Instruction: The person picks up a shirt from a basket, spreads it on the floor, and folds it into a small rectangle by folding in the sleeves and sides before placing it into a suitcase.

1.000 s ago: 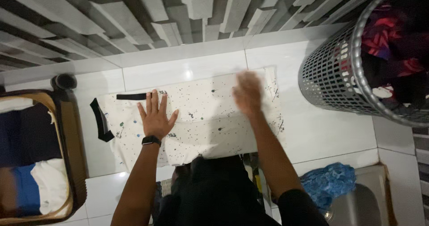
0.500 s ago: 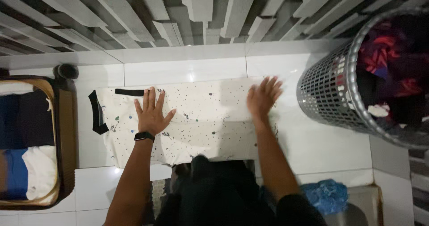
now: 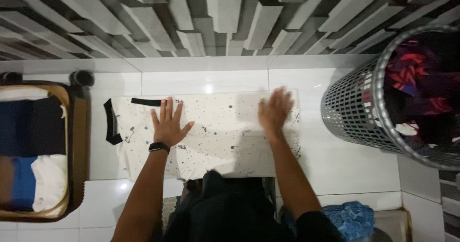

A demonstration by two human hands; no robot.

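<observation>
One white tiled floor (image 3: 354,160) is being used as the work surface, bounded by a grey slatted wall. One open suitcase (image 3: 76,146) is being kept at the left; one grey mesh laundry basket (image 3: 352,110) at the right. One cream speckled T-shirt (image 3: 215,136) is being laid flat between them, long axis running left to right, black collar toward the suitcase. Left hand (image 3: 168,124), fingers spread, is being pressed flat near the collar. Right hand (image 3: 274,110), open and blurred, is being held over the hem end, gripping nothing.
</observation>
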